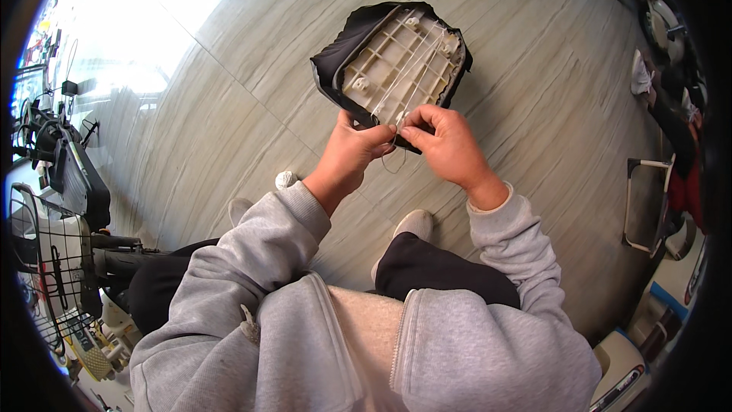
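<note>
Pinched tight, my right hand (450, 145) holds cord (405, 159) at the panel (391, 69)'s six o'clock — my left hand (349, 152) grips its black cover (332, 63) near seven.

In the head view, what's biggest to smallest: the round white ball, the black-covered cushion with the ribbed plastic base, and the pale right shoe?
1. Black-covered cushion with the ribbed plastic base
2. Pale right shoe, though partly hidden
3. Round white ball
</note>
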Demonstrator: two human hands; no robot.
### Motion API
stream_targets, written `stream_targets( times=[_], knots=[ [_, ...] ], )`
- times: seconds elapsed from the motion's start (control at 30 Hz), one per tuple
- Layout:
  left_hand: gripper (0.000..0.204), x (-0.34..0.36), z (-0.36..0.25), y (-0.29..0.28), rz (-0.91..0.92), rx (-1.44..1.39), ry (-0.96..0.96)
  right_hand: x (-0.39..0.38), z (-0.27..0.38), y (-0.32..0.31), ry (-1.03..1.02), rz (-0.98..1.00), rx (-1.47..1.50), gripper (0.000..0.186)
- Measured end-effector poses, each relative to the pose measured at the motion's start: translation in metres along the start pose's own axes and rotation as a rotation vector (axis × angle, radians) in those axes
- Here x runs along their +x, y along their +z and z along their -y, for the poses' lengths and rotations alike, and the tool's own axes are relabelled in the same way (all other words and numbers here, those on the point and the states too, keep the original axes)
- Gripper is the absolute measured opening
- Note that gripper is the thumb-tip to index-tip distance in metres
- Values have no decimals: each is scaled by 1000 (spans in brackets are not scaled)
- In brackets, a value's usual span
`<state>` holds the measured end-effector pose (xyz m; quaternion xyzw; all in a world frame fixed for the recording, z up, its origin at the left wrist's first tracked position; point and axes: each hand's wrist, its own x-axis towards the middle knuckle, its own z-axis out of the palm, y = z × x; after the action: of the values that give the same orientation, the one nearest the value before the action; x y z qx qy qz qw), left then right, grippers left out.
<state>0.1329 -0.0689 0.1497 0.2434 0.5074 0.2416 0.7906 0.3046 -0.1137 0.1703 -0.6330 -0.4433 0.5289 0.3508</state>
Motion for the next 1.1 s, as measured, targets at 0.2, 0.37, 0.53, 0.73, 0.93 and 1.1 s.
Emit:
stream_targets(
  times=[0.2, 0.37, 0.53, 0.73, 0.93, 1.1],
  knots=[
    [45, 2, -8, -4, 20, 3, -87, 1, -6, 5, -54, -148, 315, 7],
    [44, 2, -15, -11, 32, 15, -135, -2, 1, 8, -2, -14, 448, 7],
    [48, -5, -19, -20, 118, 144, -132, 7, 4, 12, -32, -150, 520, 6],
    [54, -8, -19, -20, 239, 103, -278, 12, 2, 7, -24, -265, 682, 10],
    [53, -4, -13, -16, 246, 173, -349, 8, 1, -21, -35, -81, 670, 15],
    [49, 1, -10, -20, 241, 192, -354, 4, -2, -21, -264, -90, 188, 13]
  ],
)
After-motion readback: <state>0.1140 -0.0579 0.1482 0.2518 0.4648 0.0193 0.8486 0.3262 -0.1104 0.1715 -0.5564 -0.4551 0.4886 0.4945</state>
